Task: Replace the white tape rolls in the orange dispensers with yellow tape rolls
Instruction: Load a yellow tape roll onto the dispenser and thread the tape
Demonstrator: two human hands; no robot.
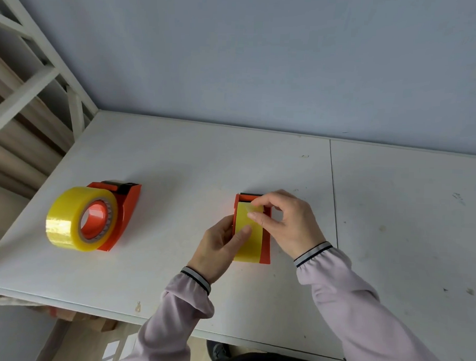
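Two orange dispensers stand on the white table [178,162]. The left dispenser [129,211] holds a yellow tape roll [68,223] on its hub and nobody touches it. The right dispenser [267,243] also carries a yellow tape roll [249,245], seen edge-on. My left hand [221,247] grips the left side of this roll and dispenser, thumb lying on the tape. My right hand [286,222] pinches the loose end of the tape near the dispenser's black cutter [248,194]. No white roll is visible.
A blue-grey wall [262,59] rises behind the table. A white metal frame [46,73] stands at the far left. A seam in the table top [333,197] runs just right of my right hand. Cardboard boxes [73,316] sit below the front edge.
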